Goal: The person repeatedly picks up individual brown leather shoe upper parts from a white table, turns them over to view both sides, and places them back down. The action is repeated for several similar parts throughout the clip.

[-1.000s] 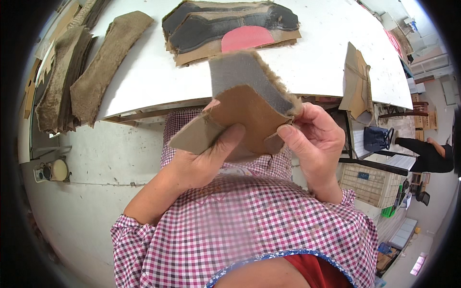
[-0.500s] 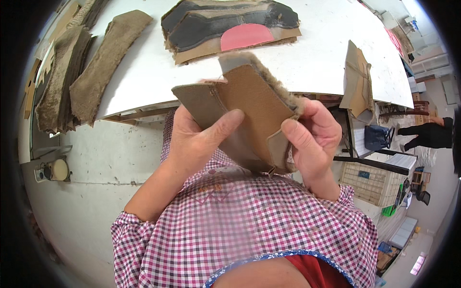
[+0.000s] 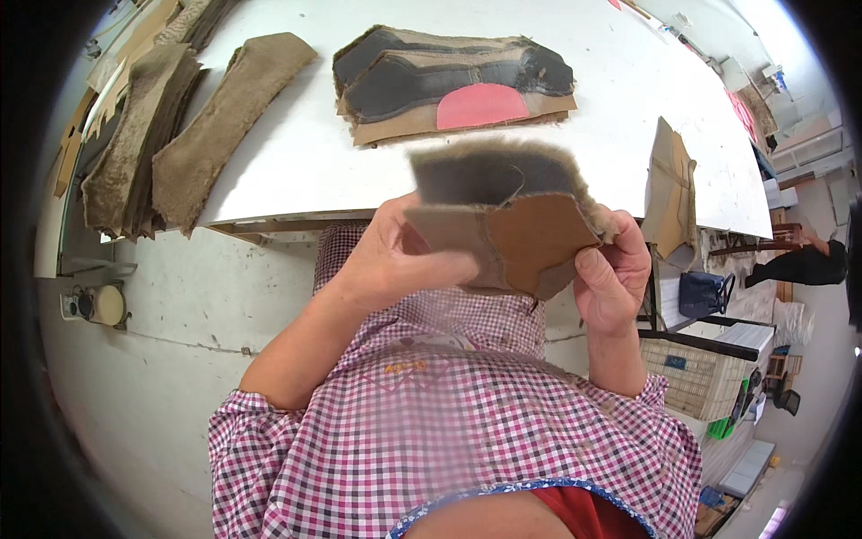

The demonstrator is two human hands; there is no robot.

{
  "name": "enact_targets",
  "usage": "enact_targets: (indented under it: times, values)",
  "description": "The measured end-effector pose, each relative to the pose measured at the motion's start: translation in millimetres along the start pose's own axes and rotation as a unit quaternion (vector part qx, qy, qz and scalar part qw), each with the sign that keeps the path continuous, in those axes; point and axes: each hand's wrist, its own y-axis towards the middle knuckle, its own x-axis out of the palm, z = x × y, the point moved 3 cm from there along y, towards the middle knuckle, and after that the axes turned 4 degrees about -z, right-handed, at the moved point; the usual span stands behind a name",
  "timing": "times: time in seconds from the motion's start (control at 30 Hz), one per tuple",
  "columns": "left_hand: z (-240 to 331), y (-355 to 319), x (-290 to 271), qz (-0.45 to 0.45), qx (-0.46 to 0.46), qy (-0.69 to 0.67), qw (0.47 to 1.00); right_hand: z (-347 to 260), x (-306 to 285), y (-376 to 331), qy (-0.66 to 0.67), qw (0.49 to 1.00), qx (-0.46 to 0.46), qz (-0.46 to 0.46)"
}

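Observation:
Between my hands, above my checked smock, is a fur-lined leather piece (image 3: 534,238) sewn from tan and grey-brown panels. A dark lining with a fuzzy edge stands up behind its leather face. My left hand (image 3: 386,260) is closed on the left end, its thumb blurred across the front and its fingers mostly hidden behind. At the right edge my right hand (image 3: 615,278) pinches the piece between thumb and fingers, close to the fur.
On the white table (image 3: 278,135) lies a stack of black and tan pieces (image 3: 431,85) with a pink half-round patch (image 3: 485,106). Fur pieces (image 3: 224,126) are piled at left. More tan pieces (image 3: 672,193) overhang the right edge, near a crate (image 3: 691,377).
The leather piece has tilted, so its dark inner side and fuzzy top edge now show more. My left thumb has moved lower across it. The view has shifted slightly.

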Motion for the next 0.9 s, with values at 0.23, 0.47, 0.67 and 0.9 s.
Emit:
enact_targets:
  times: [0.23,0.47,0.67,0.9]
  values:
    - [7.4,13.7,1.7,0.095,0.055,0.012,0.994,14.8,-4.0,9.2,-0.061,0.996,0.052,0.032]
    - [-45.1,3.9,-15.4,-0.052,-0.093,-0.176,0.979,17.5,0.1,64.7,0.074,0.981,0.077,0.162]
    - [-77.5,-3.4,-17.0,-0.025,-0.186,-0.168,0.968,58.2,-30.6,105.2,0.14,0.963,0.075,0.216]
    - [-7.2,11.9,-35.2,0.13,-0.111,0.129,0.977,60.7,-72.7,125.4,0.112,0.989,0.065,0.076]
